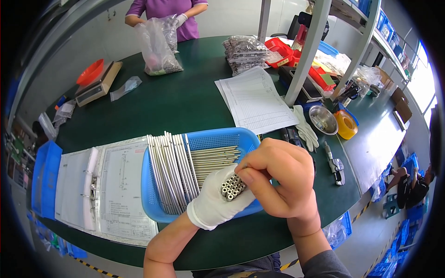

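My left hand (211,204), in a white glove, is closed around a bundle of thin metal tubes (230,190), their round hollow ends facing up. Bare and pinched, my right hand (285,178) has its thumb and forefinger at the bundle's upper edge; what lies between the fingertips is too small to make out. Both hands are over the near right part of a blue plastic basket (147,201). Inside it, a row of long silvery rods (169,171) leans against the left side, and more rods (215,157) lie crosswise beside them.
An open ring binder (123,194) lies left of the basket, paper sheets (259,99) beyond it. At right are a white glove (305,129), a metal bowl (323,119), a tape roll (345,124) and a micrometer (334,164). Across the table a person (174,18) handles plastic bags; a scale (98,83) stands far left.
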`<control>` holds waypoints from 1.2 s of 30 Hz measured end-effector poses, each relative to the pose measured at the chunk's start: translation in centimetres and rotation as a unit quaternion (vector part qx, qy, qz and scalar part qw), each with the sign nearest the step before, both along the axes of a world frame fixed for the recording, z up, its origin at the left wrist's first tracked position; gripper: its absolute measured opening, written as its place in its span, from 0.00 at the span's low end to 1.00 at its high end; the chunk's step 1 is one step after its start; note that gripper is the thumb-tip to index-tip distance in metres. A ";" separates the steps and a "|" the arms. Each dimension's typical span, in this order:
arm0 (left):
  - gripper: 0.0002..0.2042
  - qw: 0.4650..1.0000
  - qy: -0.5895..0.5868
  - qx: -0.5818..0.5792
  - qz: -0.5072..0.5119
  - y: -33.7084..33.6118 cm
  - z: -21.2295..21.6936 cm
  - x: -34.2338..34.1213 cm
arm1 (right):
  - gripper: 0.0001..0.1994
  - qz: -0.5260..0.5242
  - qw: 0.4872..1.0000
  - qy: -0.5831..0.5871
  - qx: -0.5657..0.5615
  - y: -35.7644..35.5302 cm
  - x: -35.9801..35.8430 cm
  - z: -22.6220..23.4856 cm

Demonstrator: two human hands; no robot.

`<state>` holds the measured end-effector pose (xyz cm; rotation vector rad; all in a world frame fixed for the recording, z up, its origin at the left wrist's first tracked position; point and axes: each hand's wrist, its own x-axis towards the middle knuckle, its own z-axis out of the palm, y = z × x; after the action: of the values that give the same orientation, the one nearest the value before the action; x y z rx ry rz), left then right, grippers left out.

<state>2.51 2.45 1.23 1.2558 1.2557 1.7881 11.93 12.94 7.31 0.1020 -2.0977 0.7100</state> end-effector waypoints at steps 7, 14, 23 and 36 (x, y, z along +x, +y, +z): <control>0.10 1.000 -0.002 -0.004 -0.011 -0.1 -0.1 -0.1 | 0.03 0.024 1.000 0.006 -0.012 -0.4 -0.1 0.2; 0.10 1.000 0.009 -0.026 -0.011 0.1 -0.3 -0.1 | 0.03 -0.018 1.000 -0.001 0.010 -0.3 0.2 0.3; 0.08 1.000 0.003 -0.018 -0.003 0.1 -0.1 0.1 | 0.04 -0.001 0.999 -0.003 0.035 -0.3 0.3 0.3; 0.08 1.000 0.014 -0.002 -0.009 0.1 -0.2 -0.2 | 0.04 -0.002 0.999 0.017 0.027 -0.2 0.1 0.3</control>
<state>2.36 2.57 1.01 1.2893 1.2594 1.7604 12.00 12.75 7.59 0.1381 -2.0842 0.6451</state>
